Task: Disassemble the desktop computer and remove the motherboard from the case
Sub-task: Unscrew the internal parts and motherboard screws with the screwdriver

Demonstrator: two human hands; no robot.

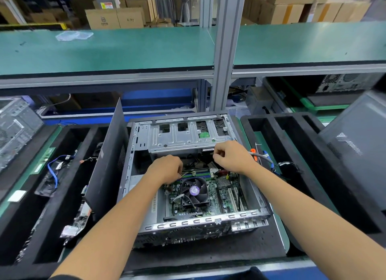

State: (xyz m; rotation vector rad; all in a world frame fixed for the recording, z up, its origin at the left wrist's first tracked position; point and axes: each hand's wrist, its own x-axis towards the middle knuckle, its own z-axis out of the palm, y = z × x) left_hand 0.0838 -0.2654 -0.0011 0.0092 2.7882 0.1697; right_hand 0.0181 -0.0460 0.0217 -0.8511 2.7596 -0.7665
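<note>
We see the open case [194, 219] lying flat, long axis running away from us; the motherboard [217, 196] sits inside. Left hand [165, 169] pinches thin wires, right hand [231, 156] curls beside the drive cage [183, 137], its grip unclear

2 hands [167, 168] in open PC case [188, 223]

The green-matted tabletop [281, 227] carries a black foam pad [208, 252] under the open computer case [200, 221], flanked by a black foam tray [52, 223] on the left and another foam tray [313, 175] on the right.
</note>
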